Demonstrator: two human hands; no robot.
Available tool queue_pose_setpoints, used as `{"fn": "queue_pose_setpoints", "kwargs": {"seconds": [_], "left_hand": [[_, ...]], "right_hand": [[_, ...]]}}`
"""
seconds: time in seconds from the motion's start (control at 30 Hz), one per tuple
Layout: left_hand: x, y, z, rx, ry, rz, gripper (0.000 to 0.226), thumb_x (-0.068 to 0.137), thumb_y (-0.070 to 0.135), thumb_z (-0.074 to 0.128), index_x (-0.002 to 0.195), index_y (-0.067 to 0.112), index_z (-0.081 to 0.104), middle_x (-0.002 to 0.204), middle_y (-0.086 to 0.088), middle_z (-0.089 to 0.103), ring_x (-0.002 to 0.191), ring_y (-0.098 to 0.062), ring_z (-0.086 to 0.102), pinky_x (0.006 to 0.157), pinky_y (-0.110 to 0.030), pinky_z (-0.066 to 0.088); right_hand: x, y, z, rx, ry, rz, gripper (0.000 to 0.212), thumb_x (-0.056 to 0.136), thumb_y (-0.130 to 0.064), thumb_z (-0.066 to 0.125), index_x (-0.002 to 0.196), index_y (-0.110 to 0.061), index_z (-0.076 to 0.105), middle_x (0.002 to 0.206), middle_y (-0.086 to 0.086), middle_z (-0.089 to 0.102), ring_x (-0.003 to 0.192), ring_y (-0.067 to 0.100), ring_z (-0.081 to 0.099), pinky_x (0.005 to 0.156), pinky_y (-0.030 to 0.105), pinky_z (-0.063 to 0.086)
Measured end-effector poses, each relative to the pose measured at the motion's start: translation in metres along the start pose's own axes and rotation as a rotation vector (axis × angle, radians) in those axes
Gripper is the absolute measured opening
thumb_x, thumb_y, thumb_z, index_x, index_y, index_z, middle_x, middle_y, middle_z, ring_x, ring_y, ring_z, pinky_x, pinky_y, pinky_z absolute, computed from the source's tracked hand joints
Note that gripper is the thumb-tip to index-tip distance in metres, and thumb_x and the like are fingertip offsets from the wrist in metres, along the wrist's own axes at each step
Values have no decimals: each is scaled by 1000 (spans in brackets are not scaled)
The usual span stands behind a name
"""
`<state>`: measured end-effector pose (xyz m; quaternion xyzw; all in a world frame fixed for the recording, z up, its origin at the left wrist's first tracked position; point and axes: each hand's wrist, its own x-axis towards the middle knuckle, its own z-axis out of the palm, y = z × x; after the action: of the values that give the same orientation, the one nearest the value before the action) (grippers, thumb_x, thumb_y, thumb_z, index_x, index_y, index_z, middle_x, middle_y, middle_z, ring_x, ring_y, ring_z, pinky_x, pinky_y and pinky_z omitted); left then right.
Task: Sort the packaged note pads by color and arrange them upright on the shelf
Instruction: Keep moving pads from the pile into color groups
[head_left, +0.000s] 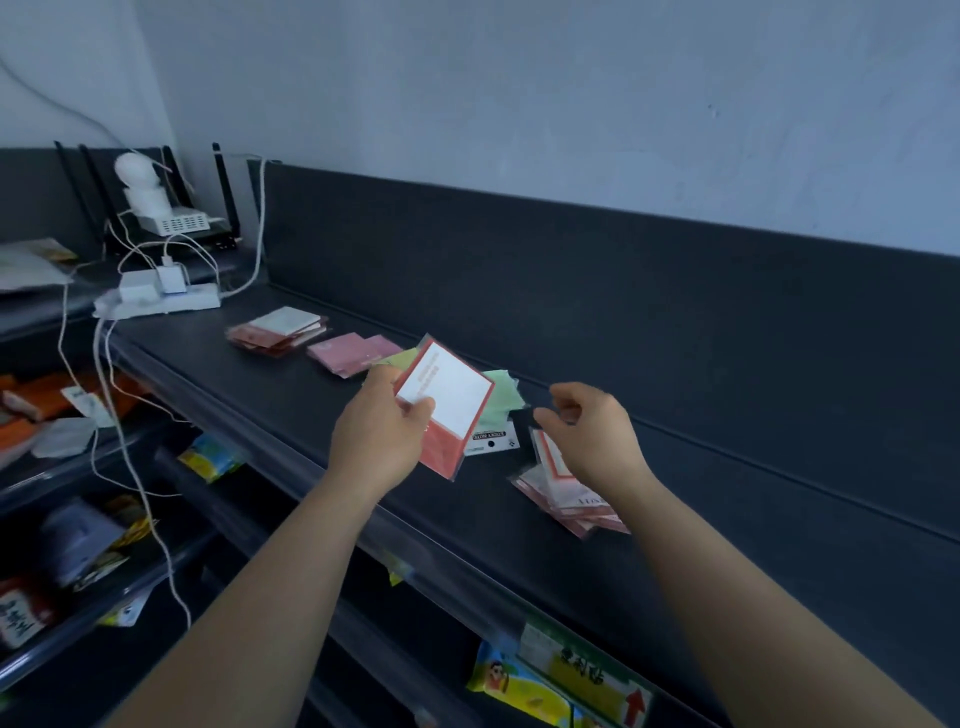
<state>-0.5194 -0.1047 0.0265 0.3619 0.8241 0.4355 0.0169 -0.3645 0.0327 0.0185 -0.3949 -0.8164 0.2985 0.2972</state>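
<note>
Red-bordered packaged note pad in clear wrap (448, 400), one only, is held up off the dark grey metal shelf (701, 415) by the left hand (382, 431). The thumb is pressed on its white face and the fingers are curled behind, so the grip is clamped on the pack's lower left corner. The white panel faces the camera. The long axis runs from the top corner down towards the person, leaning slightly, with one corner uppermost. A few faint red lines of print run along its upper left edge, too small to read.

Four groups of packs lie flat on the shelf:
- a red stack with a white-faced pack on top (278, 335) at the far left
- pink packs (353, 353) just beside it, at least two
- pale green packs (500, 397) partly hidden behind the held pack
- a loose red-and-white pile (563, 499) nearest the person, whose lettering I cannot make out

A black-and-white label card (491, 441) below the green packs carries upside-down print that is too small to be sure of.

The right hand (592, 431) hovers over the near pile with fingers loosely curled and nothing visibly in them.

On the shelf edge below, a green-and-yellow price tag (587, 673) shows dark characters and a red arrow pointing up.
</note>
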Motion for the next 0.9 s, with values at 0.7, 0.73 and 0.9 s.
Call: {"fn": "queue_pose_setpoints", "kwargs": {"seconds": [0.7,0.73,0.9], "left_hand": [[193,-148,-99,-104,-227,106,33,96,22,57,127,16,50,120,1,61,101,-13,59,59,-13,39],[200,-155,-102,-99,-213,115,33,95,22,58,127,17,52,119,0,62,101,-14,60,60,-13,40],[233,-178,-113,-23,-134,156,33,93,23,61,126,18,58,114,-1,62,92,-12,59,60,-13,38]], "right_hand": [[103,-168,204,209,5,130,28,89,-20,63,117,-19,62,86,1,71,74,15,67,62,30,53],[107,-172,210,198,-11,129,30,89,-19,64,119,-19,61,88,1,71,71,15,66,59,28,51],[136,-187,239,183,-89,95,30,87,-16,66,117,-20,64,94,-3,68,74,7,63,48,14,43]]}}
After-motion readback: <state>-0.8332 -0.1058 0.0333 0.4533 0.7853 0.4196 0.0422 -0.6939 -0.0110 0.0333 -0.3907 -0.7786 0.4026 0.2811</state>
